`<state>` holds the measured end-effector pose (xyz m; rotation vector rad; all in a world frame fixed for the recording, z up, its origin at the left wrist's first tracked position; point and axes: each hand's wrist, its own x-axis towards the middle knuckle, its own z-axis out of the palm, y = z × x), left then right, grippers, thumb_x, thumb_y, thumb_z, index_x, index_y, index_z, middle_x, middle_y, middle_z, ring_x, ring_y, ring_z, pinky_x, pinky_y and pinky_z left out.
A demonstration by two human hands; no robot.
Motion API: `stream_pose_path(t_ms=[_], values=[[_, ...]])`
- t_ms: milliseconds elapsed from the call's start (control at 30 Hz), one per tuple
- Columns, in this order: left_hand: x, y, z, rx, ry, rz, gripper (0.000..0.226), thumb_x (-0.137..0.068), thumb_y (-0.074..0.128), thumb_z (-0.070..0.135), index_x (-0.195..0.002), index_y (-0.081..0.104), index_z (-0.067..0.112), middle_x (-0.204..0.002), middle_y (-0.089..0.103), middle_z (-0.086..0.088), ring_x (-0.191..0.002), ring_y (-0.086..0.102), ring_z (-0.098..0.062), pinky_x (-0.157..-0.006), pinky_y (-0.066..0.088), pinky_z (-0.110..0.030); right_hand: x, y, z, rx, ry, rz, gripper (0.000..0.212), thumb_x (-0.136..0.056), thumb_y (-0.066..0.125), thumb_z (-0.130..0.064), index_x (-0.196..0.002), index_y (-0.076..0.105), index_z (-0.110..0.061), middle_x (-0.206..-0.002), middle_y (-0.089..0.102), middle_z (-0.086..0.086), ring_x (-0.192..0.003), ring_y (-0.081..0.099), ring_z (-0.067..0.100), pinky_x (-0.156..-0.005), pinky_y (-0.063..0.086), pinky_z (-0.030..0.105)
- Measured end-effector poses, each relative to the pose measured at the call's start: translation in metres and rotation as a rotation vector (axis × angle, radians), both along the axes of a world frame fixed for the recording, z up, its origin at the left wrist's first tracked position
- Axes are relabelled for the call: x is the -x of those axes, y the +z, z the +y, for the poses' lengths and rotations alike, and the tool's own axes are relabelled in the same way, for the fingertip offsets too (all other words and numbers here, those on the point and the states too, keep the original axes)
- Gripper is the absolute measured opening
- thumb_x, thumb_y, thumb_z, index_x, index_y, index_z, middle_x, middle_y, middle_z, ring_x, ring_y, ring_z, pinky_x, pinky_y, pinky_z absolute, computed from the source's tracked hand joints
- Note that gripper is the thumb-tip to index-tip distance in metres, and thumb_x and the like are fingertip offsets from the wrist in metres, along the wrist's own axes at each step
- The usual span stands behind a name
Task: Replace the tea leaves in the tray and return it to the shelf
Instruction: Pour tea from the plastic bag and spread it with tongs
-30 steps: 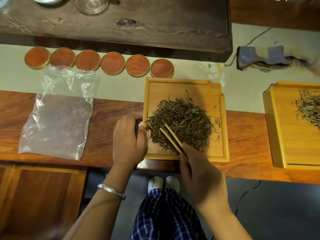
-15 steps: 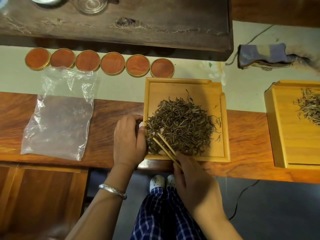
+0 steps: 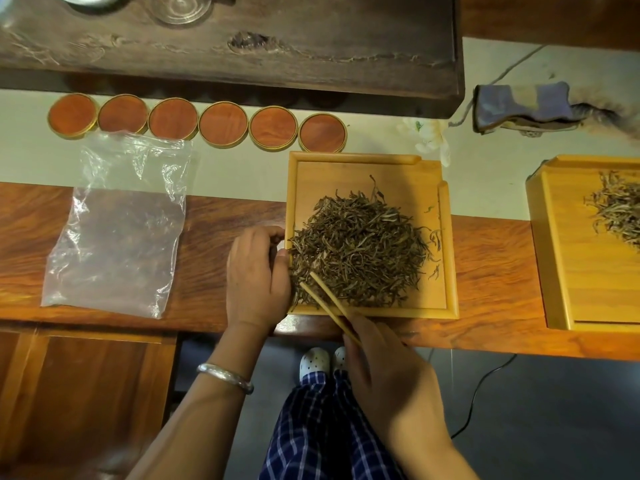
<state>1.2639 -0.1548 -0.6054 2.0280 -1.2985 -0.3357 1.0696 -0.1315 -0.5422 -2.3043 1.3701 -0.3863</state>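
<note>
I am holding bamboo chopsticks (image 3: 327,303) in my right hand (image 3: 391,379), tidying the tea leaves (image 3: 360,251) piled in the bamboo tray (image 3: 446,237) on the wooden counter (image 3: 491,299); my left hand (image 3: 258,275) is gripping its left rim; shelving is still waiting.

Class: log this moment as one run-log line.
right hand: holds chopsticks in tea leaves | left hand: grips tray edge

Yellow tray (image 3: 367,168), dark brown tea leaves (image 3: 360,244), blue plaid trousers (image 3: 322,431).
</note>
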Motion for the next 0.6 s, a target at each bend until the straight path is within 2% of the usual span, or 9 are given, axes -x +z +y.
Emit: stream_pose_path(t_ms=[67, 167, 367, 600], values=[[0.0, 0.001, 0.0, -0.003, 0.004, 0.012, 0.017, -0.085, 0.05, 0.015, -0.101, 0.055, 0.014, -0.094, 0.045, 0.009, -0.087, 0.037, -0.006, -0.075, 0.029, -0.025, -0.004, 0.0, 0.004, 0.016, 0.031, 0.002, 0.03, -0.089, 0.055, -0.025, -0.112, 0.068, -0.011, -0.079, 0.069, 0.004, -0.052, 0.063, 0.022, -0.035, 0.048, 0.029], [0.001, 0.004, 0.0, 0.01, 0.012, 0.037, 0.02, -0.087, 0.046, 0.018, -0.101, 0.058, 0.012, -0.095, 0.046, 0.01, -0.088, 0.038, -0.005, -0.076, 0.032, -0.028, -0.005, -0.003, 0.003, 0.017, 0.027, 0.03, 0.031, -0.082, 0.07, -0.018, -0.112, 0.068, -0.011, -0.079, 0.069, 0.004, -0.051, 0.064, 0.023, -0.035, 0.048, 0.028], [-0.001, 0.007, 0.0, 0.088, -0.02, 0.112, 0.036, -0.088, 0.036, 0.025, -0.103, 0.063, 0.007, -0.099, 0.054, 0.006, -0.092, 0.05, -0.016, -0.078, 0.034, -0.027, -0.009, -0.007, -0.002, 0.077, 0.0, 0.047, 0.03, -0.08, 0.072, -0.017, -0.109, 0.069, -0.009, -0.081, 0.07, 0.005, -0.055, 0.066, 0.024, -0.036, 0.049, 0.027], [-0.003, 0.006, 0.001, 0.113, -0.01, 0.191, 0.041, -0.086, 0.032, 0.027, -0.103, 0.065, 0.01, -0.098, 0.058, 0.006, -0.093, 0.054, -0.017, -0.08, 0.039, -0.03, -0.019, -0.015, -0.002, 0.105, 0.046, 0.1, 0.035, -0.075, 0.077, -0.015, -0.109, 0.068, -0.011, -0.077, 0.069, 0.004, -0.053, 0.064, 0.022, -0.037, 0.051, 0.028]])
